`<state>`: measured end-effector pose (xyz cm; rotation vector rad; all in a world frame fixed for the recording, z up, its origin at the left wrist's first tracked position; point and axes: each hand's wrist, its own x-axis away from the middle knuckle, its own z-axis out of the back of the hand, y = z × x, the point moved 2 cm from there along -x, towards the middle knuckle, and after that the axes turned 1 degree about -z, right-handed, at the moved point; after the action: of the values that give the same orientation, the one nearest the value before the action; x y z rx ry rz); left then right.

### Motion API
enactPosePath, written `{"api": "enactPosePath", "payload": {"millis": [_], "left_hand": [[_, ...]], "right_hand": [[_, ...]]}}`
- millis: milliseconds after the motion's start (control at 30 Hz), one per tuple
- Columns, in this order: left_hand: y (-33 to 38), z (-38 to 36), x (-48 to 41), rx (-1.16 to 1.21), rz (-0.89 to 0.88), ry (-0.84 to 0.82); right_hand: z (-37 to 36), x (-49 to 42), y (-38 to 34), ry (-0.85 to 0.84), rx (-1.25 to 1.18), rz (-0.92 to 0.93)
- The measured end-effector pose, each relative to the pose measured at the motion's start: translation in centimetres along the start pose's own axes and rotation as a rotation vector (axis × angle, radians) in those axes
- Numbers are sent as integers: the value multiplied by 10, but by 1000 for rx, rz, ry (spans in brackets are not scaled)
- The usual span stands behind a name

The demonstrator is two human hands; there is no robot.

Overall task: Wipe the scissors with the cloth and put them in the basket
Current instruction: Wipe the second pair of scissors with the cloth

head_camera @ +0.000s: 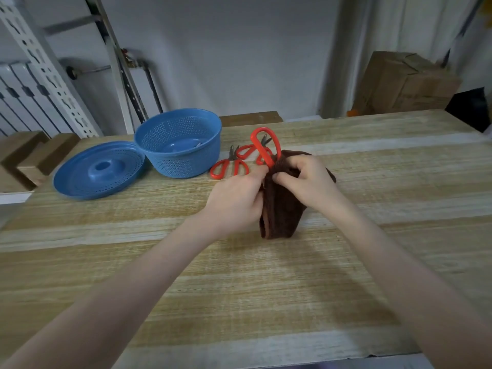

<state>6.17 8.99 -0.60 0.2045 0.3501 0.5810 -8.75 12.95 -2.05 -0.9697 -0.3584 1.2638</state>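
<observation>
Table (239, 288), pale wood: two bare forearms are reaching across it. Left hand (237, 198): fingers are curling onto the cloth's left edge, gripping it. Right hand (306, 182): fingers and thumb are pinching the cloth from the other side. Cloth (279, 214), dark brown: hanging folded between both hands; whether its lower end is touching the table is unclear. Scissors (266, 145), red handles: sticking up out of the cloth's top, blades hidden inside it, apart from the basket. Spare pair (229, 167) and third pair (246, 151), red-handled: lying on the table between cloth and basket. Basket (175, 163), blue, perforated: sitting upright further left. Lid (98, 171), blue: lying just left of the basket, touching it. Box (404, 83), cardboard: standing beyond the table's far right.
</observation>
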Motion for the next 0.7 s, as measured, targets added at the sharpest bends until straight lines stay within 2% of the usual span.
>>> {"api": "enactPosePath", "payload": {"millis": [100, 200, 300, 367, 567, 633, 700], "left_hand": [[-3, 0, 0, 37, -10, -32], [1, -1, -5, 20, -24, -37], [2, -2, -7, 15, -20, -19], [-4, -2, -6, 33, 9, -9], [-11, -3, -5, 16, 39, 8], [-9, -3, -3, -18, 29, -1], [-7, -4, -4, -22, 29, -13]], "right_hand": [[5, 4, 2, -30, -12, -29], [8, 8, 2, -29, -215, -106], [21, 7, 18, 184, -419, -304], [32, 7, 26, 229, -437, -364], [29, 8, 19, 98, -392, -203], [24, 6, 11, 86, -302, -131], [14, 4, 3, 56, -97, 2]]}}
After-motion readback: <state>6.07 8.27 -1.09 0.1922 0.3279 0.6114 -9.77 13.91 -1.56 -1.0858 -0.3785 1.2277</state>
